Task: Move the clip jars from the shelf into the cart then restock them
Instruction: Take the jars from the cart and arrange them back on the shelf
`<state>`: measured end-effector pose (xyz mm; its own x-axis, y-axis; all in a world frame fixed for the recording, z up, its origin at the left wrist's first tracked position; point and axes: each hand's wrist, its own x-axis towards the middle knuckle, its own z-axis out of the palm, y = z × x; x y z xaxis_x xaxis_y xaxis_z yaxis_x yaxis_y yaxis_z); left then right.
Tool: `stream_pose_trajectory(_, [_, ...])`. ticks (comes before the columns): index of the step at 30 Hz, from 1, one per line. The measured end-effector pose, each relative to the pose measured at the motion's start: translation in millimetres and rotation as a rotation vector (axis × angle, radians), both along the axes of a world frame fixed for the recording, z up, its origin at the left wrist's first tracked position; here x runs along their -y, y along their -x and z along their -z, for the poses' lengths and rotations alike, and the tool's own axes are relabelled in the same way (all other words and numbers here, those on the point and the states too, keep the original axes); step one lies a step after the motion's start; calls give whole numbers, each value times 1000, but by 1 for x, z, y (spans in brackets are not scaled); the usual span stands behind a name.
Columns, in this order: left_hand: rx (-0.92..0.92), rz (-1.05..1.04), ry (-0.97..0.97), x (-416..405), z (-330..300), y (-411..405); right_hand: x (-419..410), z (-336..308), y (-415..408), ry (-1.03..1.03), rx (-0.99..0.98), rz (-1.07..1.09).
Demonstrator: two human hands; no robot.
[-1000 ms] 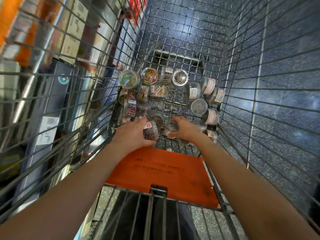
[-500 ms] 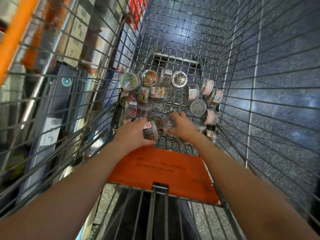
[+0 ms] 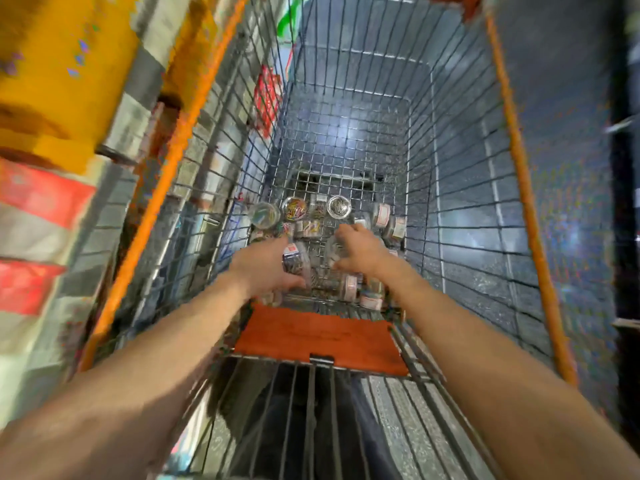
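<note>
Both my arms reach down into a wire shopping cart [image 3: 450, 188]. My left hand [image 3: 263, 268] grips a clear clip jar [image 3: 293, 260] with a red label, filled with dark clips. Beside it my right hand [image 3: 362, 251] curls round a second clear jar [image 3: 333, 249], which is blurred. Several more clip jars lie on the cart floor beyond and under my hands: one with coloured clips [image 3: 294, 207], one with silver clips [image 3: 338, 206], and labelled ones lying on their sides [image 3: 382, 214]. Some jars are hidden beneath my hands.
An orange flap [image 3: 322, 337] lies at the cart's near end, below my wrists. Store shelves [image 3: 52, 202] with red and yellow goods run along the left, blurred. Orange rails [image 3: 519, 174] edge the cart's top. Speckled dark floor shows through the wires.
The view has lifted and pulled back, so more of the cart shows. Both hands have risen a little off the jar pile, each with its jar.
</note>
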<state>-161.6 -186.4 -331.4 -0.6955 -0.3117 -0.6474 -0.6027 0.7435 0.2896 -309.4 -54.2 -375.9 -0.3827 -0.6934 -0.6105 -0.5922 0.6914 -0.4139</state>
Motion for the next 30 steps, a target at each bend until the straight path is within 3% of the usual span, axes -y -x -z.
stream_pose_trajectory(5, [54, 67, 101, 6, -56, 12, 11, -64, -4, 44, -84, -55])
stream_pose_trajectory(9, [-55, 72, 134, 10, -101, 17, 18, -116, -2, 77, -124, -95])
stream_pose_trajectory(20, [-124, -32, 257, -1, -223, 3, 10, -257, 4, 171, -266, -275])
stream_pose_trajectory(30, [-183, -146, 331, -40, -307, -55, -20, -347, -26, 312, -340, -521])
